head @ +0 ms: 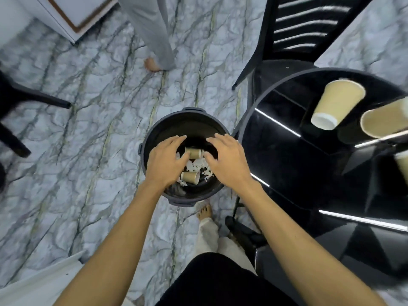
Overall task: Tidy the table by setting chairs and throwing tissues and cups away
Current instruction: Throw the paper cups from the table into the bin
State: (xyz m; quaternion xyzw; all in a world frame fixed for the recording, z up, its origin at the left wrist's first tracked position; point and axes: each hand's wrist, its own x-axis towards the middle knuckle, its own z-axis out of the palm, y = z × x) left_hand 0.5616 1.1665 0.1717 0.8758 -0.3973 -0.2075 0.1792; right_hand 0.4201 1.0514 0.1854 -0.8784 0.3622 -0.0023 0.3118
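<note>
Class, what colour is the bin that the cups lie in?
Black bin, seen in the head view.

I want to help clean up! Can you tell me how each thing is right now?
Bin: open, no lid on it, standing on the floor.
Two cups in the bin: lying on their sides.
Tissues: crumpled, in the bin.
Cup on the table: tipped over.
Second table cup: also lying down.
Left hand: open, empty, over the bin.
Right hand: open, empty, over the bin.

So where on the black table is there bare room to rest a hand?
The near-left part of the table, between its curved edge and the upright cup, is bare. The right side is crowded: a second cup lies there.
</note>
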